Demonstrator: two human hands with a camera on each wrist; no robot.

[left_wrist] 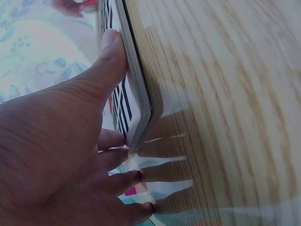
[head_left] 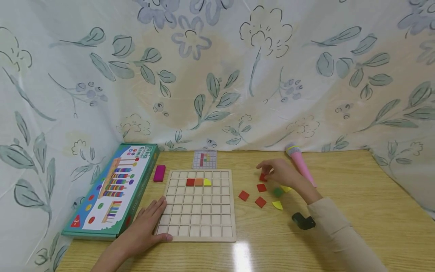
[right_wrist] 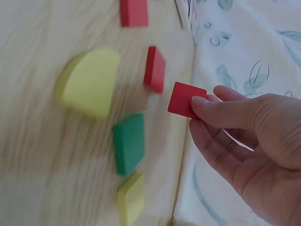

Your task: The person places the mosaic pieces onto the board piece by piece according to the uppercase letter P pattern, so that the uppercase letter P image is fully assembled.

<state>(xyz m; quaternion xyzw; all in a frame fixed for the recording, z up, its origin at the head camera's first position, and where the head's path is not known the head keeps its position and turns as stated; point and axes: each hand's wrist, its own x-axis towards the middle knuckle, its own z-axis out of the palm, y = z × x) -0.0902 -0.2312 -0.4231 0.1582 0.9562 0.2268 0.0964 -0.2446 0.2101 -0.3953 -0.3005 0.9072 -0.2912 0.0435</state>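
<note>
Wooden table point(head_left: 357, 196), floral cloth point(head_left: 217, 75) behind. Left hand point(head_left: 146, 226) lies flat, fingers spread, steadying the grid board point(head_left: 198, 206). Right hand point(head_left: 283, 173) pinches a red square tile point(right_wrist: 186, 100) above loose tiles.

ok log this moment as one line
left hand: rests on grid board corner | right hand: pinches red square tile | board: red, orange, yellow pieces placed | loose tiles on table

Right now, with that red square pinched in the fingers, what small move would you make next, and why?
Probably carry the red square in the right hand over to the grid board: its row already holds red, orange and yellow pieces, and the left hand steadies the board.
</note>
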